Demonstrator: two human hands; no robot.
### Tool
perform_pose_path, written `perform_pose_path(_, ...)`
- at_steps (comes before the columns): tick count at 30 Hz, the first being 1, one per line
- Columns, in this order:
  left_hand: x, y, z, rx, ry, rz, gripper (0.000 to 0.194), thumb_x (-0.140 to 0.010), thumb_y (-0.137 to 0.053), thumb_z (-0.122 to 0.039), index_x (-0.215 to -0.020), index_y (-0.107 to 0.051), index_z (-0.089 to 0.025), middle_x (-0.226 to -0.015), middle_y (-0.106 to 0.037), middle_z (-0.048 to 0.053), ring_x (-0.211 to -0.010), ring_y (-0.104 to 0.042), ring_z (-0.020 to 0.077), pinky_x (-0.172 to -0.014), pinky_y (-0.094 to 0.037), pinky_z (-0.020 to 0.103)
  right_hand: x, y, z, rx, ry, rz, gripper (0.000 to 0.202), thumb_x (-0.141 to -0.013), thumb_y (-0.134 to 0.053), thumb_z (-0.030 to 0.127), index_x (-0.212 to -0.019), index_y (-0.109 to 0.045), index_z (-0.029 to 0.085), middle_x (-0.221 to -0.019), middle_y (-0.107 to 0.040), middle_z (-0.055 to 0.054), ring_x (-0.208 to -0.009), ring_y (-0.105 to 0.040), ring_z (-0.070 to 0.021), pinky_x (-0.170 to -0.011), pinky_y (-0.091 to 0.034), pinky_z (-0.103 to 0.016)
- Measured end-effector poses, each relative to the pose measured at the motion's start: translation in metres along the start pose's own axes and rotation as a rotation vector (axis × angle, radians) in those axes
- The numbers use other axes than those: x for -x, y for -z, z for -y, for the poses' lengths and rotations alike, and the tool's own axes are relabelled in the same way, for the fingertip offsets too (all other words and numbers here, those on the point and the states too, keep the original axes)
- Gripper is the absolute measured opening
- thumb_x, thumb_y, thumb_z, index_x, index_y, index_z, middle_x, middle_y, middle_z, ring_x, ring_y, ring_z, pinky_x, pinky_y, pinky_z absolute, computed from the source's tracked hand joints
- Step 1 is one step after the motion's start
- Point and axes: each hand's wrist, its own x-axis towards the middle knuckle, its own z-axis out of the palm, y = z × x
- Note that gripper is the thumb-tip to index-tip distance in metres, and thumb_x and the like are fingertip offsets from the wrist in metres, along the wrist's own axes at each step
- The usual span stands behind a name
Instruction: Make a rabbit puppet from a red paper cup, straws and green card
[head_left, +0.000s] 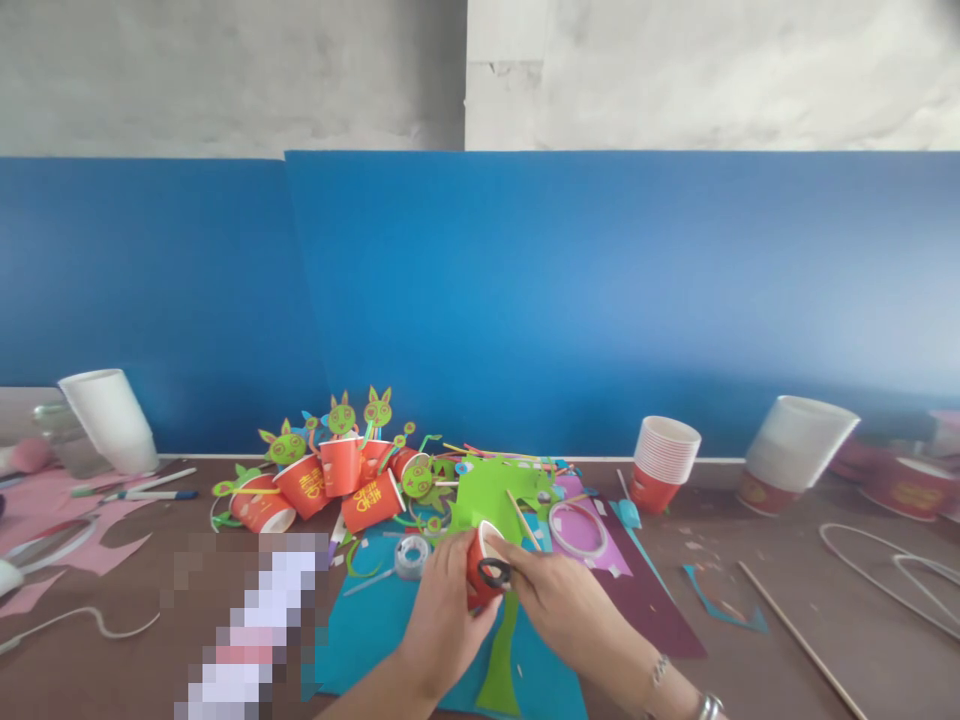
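Observation:
A red paper cup [475,560] is tilted between my hands, its white rim facing up and toward the right. My left hand [442,605] is wrapped round the cup's left side. My right hand [559,595] is closed at the cup's mouth on a pair of scissors [495,572]. Only a black handle loop of the scissors shows; their blades are hidden. Under the hands lie a blue sheet [375,640] and a cut green sheet [480,490]. A roll of clear tape [412,557] sits just left of my left hand.
Red cups [341,466] with green animal faces crowd the back left. Stacked paper cups [664,460] stand at the back right, with larger white cups [799,450] beyond. A white ring [577,528] lies on purple paper [619,565]. A thin stick [799,637] lies at right.

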Motion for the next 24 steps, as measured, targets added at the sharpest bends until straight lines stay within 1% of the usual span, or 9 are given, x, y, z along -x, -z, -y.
perform_pose_path(3, 0.0003, -0.0006, 0.0006, -0.001, -0.018, 0.036, 0.056, -0.074, -0.060, -0.016, -0.127, -0.045, -0.019, -0.116, -0.062, 0.014, -0.110, -0.060, 0.0292, -0.093, -0.050, 0.048, 0.0010, 0.0014, -0.0017, 0.177, 0.048, 0.005, 0.058, -0.086, -0.040, 0.009, -0.141, -0.046, 0.027, -0.087, -0.073, -0.012, -0.070, -0.069, -0.0254, -0.057, -0.044, -0.028)
perform_pose_path(8, 0.0021, -0.0041, 0.0050, -0.033, -0.034, 0.015, 0.058, -0.075, -0.060, -0.016, -0.130, -0.041, -0.017, -0.120, -0.060, 0.016, -0.113, -0.058, 0.0295, -0.095, -0.049, 0.049, -0.0033, -0.0052, -0.0028, -0.199, 0.083, -0.032, 0.053, -0.089, -0.036, 0.008, -0.137, -0.051, 0.026, -0.100, -0.075, -0.009, -0.096, -0.069, -0.0218, -0.073, -0.050, -0.024)
perform_pose_path(10, 0.0019, -0.0040, 0.0047, -0.045, -0.047, 0.023, 0.059, -0.075, -0.061, -0.015, -0.130, -0.041, -0.016, -0.120, -0.060, 0.016, -0.114, -0.058, 0.0297, -0.095, -0.049, 0.049, -0.0029, -0.0047, -0.0002, -0.164, 0.070, -0.031, 0.053, -0.089, -0.037, 0.008, -0.137, -0.051, 0.025, -0.096, -0.075, -0.009, -0.091, -0.070, -0.0224, -0.070, -0.050, -0.025)
perform_pose_path(13, -0.0003, -0.0007, 0.0013, -0.055, -0.036, 0.064, 0.058, -0.073, -0.060, -0.013, -0.128, -0.044, -0.016, -0.119, -0.061, 0.016, -0.113, -0.058, 0.0301, -0.095, -0.049, 0.049, -0.0003, -0.0006, 0.0046, 0.160, -0.003, 0.005, 0.061, -0.083, -0.043, 0.003, -0.139, -0.049, 0.027, -0.084, -0.075, -0.010, -0.073, -0.072, -0.0248, -0.058, -0.046, -0.025)
perform_pose_path(15, -0.0016, 0.0016, -0.0009, -0.057, -0.028, 0.085, 0.057, -0.073, -0.059, -0.012, -0.128, -0.045, -0.016, -0.118, -0.061, 0.016, -0.113, -0.058, 0.0300, -0.095, -0.049, 0.049, 0.0001, 0.0005, 0.0052, 0.269, -0.010, 0.018, 0.065, -0.080, -0.045, 0.001, -0.139, -0.048, 0.027, -0.082, -0.075, -0.011, -0.070, -0.071, -0.0251, -0.055, -0.044, -0.025)
perform_pose_path(17, -0.0019, 0.0022, -0.0015, -0.065, -0.029, 0.078, 0.057, -0.074, -0.059, -0.013, -0.129, -0.044, -0.016, -0.118, -0.061, 0.015, -0.112, -0.058, 0.0296, -0.095, -0.049, 0.048, -0.0015, -0.0008, 0.0028, 0.163, 0.014, 0.006, 0.062, -0.081, -0.043, 0.002, -0.139, -0.049, 0.025, -0.083, -0.075, -0.010, -0.072, -0.071, -0.0238, -0.056, -0.045, -0.024)
perform_pose_path(20, -0.0004, 0.0002, -0.0007, -0.090, -0.045, 0.071, 0.058, -0.074, -0.060, -0.014, -0.130, -0.043, -0.016, -0.119, -0.061, 0.015, -0.113, -0.058, 0.0292, -0.096, -0.048, 0.048, -0.0042, -0.0021, -0.0005, -0.128, 0.094, -0.023, 0.051, -0.088, -0.037, 0.008, -0.135, -0.054, 0.023, -0.093, -0.076, -0.008, -0.082, -0.071, -0.0216, -0.065, -0.049, -0.024)
perform_pose_path(22, 0.0008, -0.0017, -0.0007, -0.102, -0.058, 0.092, 0.059, -0.074, -0.061, -0.013, -0.130, -0.043, -0.016, -0.119, -0.061, 0.015, -0.113, -0.058, 0.0298, -0.096, -0.048, 0.049, -0.0038, 0.0001, 0.0014, -0.092, 0.080, -0.008, 0.052, -0.086, -0.038, 0.006, -0.132, -0.056, 0.021, -0.093, -0.076, -0.009, -0.083, -0.071, -0.0238, -0.066, -0.050, -0.026)
perform_pose_path(24, 0.0014, -0.0027, -0.0019, -0.107, -0.065, 0.110, 0.060, -0.072, -0.061, -0.011, -0.129, -0.043, -0.016, -0.120, -0.060, 0.015, -0.113, -0.057, 0.0305, -0.097, -0.048, 0.049, -0.0016, 0.0039, 0.0058, 0.114, 0.010, 0.038, 0.060, -0.078, -0.042, 0.001, -0.133, -0.055, 0.020, -0.087, -0.075, -0.013, -0.076, -0.071, -0.0276, -0.061, -0.048, -0.029)
